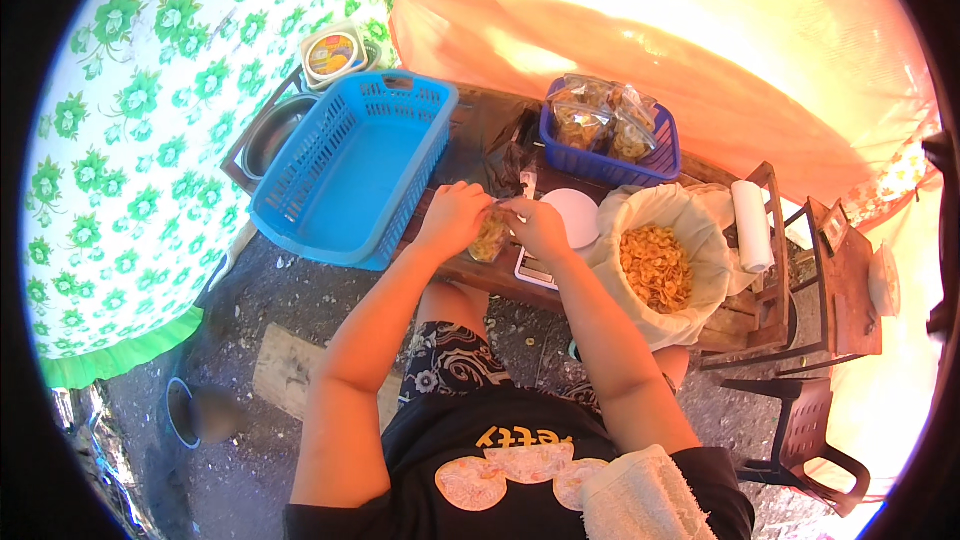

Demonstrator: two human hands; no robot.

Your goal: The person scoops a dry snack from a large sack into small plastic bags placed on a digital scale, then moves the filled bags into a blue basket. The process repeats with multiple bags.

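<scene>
Between my two hands is a small clear plastic bag of yellowish chips (489,242). My left hand (456,218) has its fingers closed at the bag's top left side. From the other side my right hand (538,228) pinches the same top edge. The exact fingertip grip is partly hidden. Just right of the bag sits a white kitchen scale (570,214) with a round plate, partly behind my right hand. Dark plastic bags (508,162) lie beyond my hands on the wooden bench.
A big light-blue basket (345,180) stands at left, beside a metal bowl (272,135) and a lidded tub (330,54). A dark-blue basket (615,169) holds filled bags. At right are a cloth-lined container (612,240) of chips, a white roll (752,226) and a plastic chair (803,420).
</scene>
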